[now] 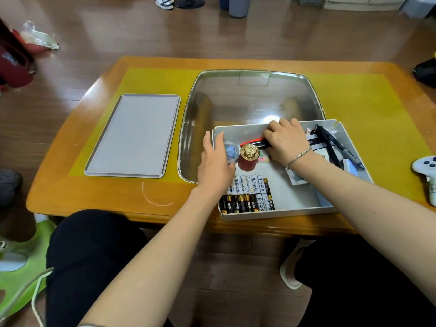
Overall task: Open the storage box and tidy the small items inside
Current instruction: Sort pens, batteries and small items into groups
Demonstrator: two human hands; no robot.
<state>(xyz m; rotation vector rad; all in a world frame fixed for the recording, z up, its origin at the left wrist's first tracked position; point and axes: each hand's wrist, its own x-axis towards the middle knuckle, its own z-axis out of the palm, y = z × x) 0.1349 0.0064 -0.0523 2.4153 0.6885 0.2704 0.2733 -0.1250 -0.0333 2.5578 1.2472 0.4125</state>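
Observation:
The open grey storage box (295, 210) stands at the table's near right edge. Its flat lid (133, 135) lies apart on the left. Two rows of batteries (247, 194) lie in the box's near left corner. Behind them stands a red jar with a gold cap (248, 158), beside a small clear round case (230, 151). My left hand (215, 165) rests on the box's left wall, fingers apart, touching the round case. My right hand (286, 141) is curled over black and red pens (253, 143) near the far wall. More pens (335, 146) lie at the right.
A yellow mat (368, 109) covers the wooden table, with a glass inset (250, 97) behind the box. A white game controller (427, 171) lies at the right edge. My legs are under the near edge. Bags and shoes stand on the floor around.

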